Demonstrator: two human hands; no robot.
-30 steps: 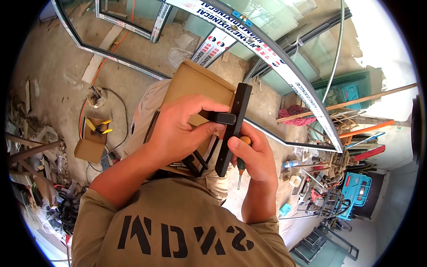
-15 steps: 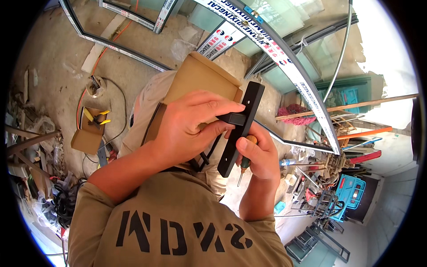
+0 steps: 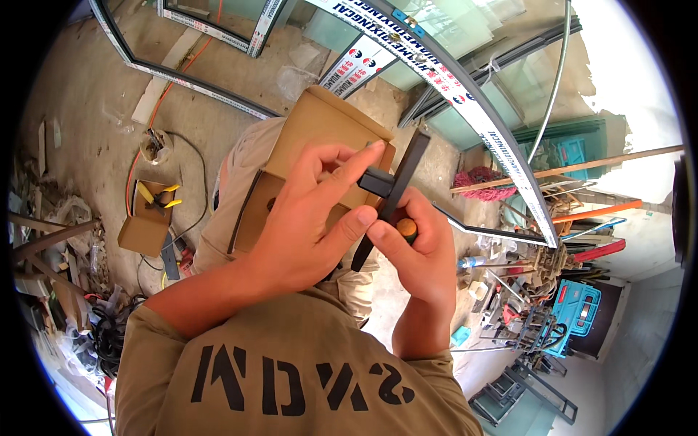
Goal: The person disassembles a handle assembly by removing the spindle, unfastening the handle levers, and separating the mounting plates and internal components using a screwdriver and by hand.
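Note:
A long, flat black handle (image 3: 411, 164) with a square block standing out from its middle is held slanted above my lap. My right hand (image 3: 420, 243) grips its lower half, together with a screwdriver (image 3: 407, 229) whose orange-brown butt end shows; its shaft is hidden in this view. My left hand (image 3: 309, 200) is beside the block, index finger stretched past it and thumb apart, close to the right thumb. Its fingers are spread and hold nothing. Beneath the hands an open brown cardboard box (image 3: 331, 127) rests on my lap, its inside partly covered by my left hand.
On the floor at left sit a small cardboard box (image 3: 143, 231) and yellow-handled pliers (image 3: 161, 198). Film-wrapped frames (image 3: 465, 102) stretch across the far side. Glass panes (image 3: 502, 109) lean behind them. At right lie piled tools and a teal case (image 3: 574, 309).
My left fingers have opened away from the block they pinched. The black handle has turned more edge-on, and the screwdriver has tipped so its butt end faces up.

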